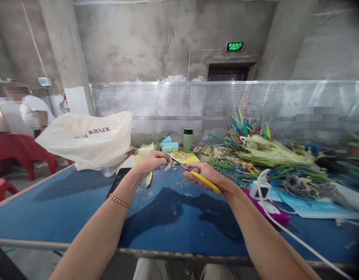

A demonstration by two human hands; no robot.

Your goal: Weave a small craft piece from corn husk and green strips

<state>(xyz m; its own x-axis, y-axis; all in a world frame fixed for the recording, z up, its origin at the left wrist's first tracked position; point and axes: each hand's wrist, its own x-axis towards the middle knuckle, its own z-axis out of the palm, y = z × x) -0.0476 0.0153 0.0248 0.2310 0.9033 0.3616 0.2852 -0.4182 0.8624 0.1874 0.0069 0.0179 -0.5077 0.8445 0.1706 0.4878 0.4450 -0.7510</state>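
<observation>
My right hand (207, 175) is wrapped round yellow-handled scissors (203, 181). Their metal blades point up and left, reaching the fingertips of my left hand (148, 161). That hand is closed in a pinch, with a pale yellow-green husk piece (149, 179) hanging beneath it. Where the blades meet the husk is too small to make out. Behind my left hand show more pale husk leaves (143, 152). Small cut scraps lie on a yellow sheet (192, 157) just beyond both hands.
A white plastic bag (92, 140) stands at left, near a dark tablet-like slab (117, 181). A green bottle (187, 140) stands behind. Husks (267, 149) and coloured stems pile up at right, beside a purple power strip (273, 212) with a white cable. A person (36, 109) is far left.
</observation>
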